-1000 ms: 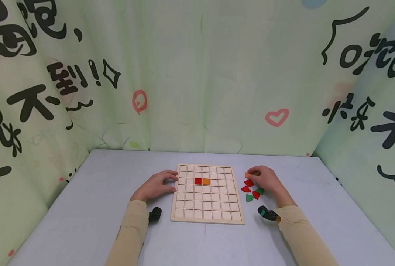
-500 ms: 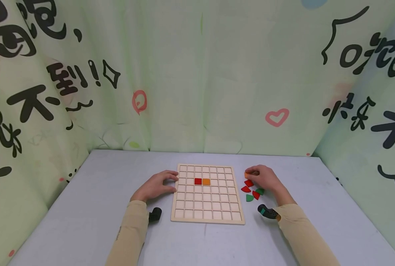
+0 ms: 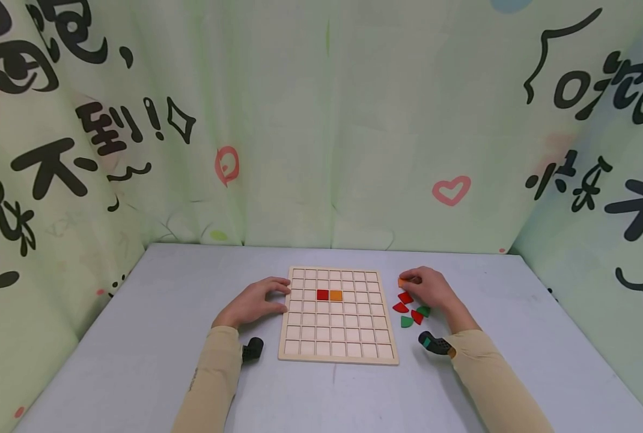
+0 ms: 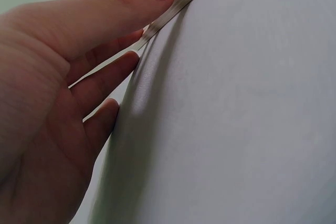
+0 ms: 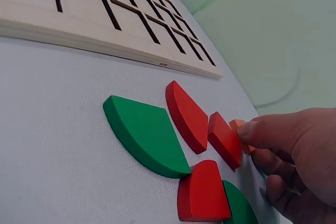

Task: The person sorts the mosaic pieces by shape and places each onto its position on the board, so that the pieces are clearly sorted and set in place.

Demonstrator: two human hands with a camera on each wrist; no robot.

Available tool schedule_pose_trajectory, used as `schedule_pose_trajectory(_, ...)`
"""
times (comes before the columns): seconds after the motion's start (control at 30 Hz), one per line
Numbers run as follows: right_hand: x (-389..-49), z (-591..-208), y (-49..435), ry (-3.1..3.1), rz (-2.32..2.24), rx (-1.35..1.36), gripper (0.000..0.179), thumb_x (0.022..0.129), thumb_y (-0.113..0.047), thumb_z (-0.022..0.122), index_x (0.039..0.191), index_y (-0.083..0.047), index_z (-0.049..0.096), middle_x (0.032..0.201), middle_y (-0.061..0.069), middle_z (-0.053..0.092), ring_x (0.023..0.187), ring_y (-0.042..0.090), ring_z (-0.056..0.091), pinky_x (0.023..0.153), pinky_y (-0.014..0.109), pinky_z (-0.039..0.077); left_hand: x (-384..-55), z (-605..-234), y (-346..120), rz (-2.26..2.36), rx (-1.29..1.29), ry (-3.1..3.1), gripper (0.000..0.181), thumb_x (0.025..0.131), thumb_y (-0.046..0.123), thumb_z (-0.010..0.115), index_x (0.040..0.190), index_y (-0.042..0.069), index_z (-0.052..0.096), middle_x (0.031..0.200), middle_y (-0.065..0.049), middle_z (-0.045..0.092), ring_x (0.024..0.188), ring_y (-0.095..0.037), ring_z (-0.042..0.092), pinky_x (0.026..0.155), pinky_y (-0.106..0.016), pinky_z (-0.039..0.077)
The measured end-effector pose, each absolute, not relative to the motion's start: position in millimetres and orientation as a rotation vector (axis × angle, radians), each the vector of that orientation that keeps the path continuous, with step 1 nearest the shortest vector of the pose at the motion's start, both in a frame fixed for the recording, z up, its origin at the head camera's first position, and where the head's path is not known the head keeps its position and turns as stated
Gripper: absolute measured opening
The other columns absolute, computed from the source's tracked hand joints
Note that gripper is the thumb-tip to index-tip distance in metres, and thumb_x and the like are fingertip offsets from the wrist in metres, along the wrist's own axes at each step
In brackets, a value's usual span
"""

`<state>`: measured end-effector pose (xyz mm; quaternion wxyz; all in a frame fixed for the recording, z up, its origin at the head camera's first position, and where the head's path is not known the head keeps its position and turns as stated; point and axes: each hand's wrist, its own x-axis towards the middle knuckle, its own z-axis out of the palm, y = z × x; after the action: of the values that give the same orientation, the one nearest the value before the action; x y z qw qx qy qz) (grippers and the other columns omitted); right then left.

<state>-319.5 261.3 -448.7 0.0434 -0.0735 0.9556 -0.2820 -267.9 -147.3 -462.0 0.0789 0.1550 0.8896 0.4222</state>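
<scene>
While fingers (image 5: 276, 166) curl, right hand (image 3: 428, 287) pinches orange piece (image 5: 236, 125).

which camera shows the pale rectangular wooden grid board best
The head view, which frames the board nearly whole. The left wrist view catches little but an edge; the right wrist, one corner and some cells.

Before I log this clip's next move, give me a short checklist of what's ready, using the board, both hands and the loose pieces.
1. Left hand at the board: ok, it touches the left edge.
2. Right hand on the orange piece: ok, it appears pinched.
3. Orange piece lifted off the table: cannot tell.
4. Red tile and orange tile seated: ok, they lie in neighbouring cells.
5. Loose pieces all separated: not ok, one red piece appears to touch a green piece.
</scene>
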Motion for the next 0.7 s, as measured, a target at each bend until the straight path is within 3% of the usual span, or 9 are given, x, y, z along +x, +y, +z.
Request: schedule_pose_trajectory(0.7, -317.3, -449.1, 262.6, 2.897, -0.873, -0.180, 0.036, 0.095, -0.013, 0.064, 0.128, 0.001, 0.062, 0.125, 0.022, 0.059, 0.111, 0.036, 0.053, 0.094, 0.048, 0.051, -268.1, -462.7, -146.9, 1.265, 0.451, 2.664, 0.036, 0.084, 0.013, 0.078, 0.118, 0.008, 0.068, 0.140, 0.002, 0.053, 0.137, -0.023, 0.040, 0.114, -0.041, 0.033)
